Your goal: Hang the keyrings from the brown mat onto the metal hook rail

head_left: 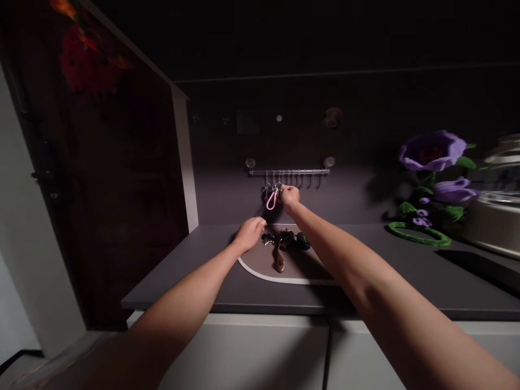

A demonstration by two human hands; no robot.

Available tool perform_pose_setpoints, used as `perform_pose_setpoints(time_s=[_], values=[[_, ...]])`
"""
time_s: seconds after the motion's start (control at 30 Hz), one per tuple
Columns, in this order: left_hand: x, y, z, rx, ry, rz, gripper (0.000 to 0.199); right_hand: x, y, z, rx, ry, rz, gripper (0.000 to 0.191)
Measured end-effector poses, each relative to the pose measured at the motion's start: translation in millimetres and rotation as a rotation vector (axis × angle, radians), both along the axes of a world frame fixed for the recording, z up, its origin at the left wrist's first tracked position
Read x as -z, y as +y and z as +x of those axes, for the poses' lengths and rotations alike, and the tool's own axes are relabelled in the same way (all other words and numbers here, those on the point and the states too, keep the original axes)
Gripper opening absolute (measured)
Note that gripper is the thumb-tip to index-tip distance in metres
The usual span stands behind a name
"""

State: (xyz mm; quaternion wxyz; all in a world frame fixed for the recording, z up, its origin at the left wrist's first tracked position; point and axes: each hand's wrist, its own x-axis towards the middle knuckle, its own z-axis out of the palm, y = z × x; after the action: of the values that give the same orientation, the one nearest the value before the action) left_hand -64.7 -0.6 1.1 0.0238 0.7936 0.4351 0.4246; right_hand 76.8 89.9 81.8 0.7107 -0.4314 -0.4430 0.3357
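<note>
While the dark counter (182,276) carries a mat (260,268) with keys (286,238) at centre, the right hand (291,197) pinches pink-looped keys (272,199) at the rack (289,172), and the left hand (248,234), fingers together, hovers lower left of them.

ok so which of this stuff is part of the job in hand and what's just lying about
Seems part of it:
- hook rail, with the right hand at its hooks
- pink loop beside that hand
- dark bunch with a tan strap, near the left hand
- mat under the bunch

Seems just about:
- purple flowers
- green ring
- pale container
</note>
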Motion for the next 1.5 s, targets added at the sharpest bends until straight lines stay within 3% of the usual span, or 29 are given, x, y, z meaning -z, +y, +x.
perform_pose_setpoints(time_s=[0.23,0.4,0.67,0.83,1.0,1.17,1.5], values=[[2.9,4,-2,0.008,-0.031,-0.036,0.028,11.2,21,12,0.098,-0.166,0.094,0.021],[0.0,1,-2,-0.001,-0.042,-0.057,0.025,12.9,24,17,0.064,-0.202,0.108,0.021],[-0.9,-1,-3,0.012,-0.022,-0.034,0.022,10.9,-1,17,0.102,-0.287,0.074,0.030],[-2.2,-3,-4,0.003,0.050,-0.020,0.020,19.5,-20,17,0.153,-0.338,0.088,0.038],[-1.3,-2,-5,0.017,0.130,-0.028,0.022,37.9,-45,14,0.027,-0.396,0.112,0.026],[2.7,2,-6,-0.017,0.198,-0.061,0.026,57.8,-68,14,-0.105,-0.642,0.095,0.017],[15.4,19,-10,-0.052,0.305,-0.083,0.027,70.4,-79,8,-0.075,-1.293,0.144,0.017]])
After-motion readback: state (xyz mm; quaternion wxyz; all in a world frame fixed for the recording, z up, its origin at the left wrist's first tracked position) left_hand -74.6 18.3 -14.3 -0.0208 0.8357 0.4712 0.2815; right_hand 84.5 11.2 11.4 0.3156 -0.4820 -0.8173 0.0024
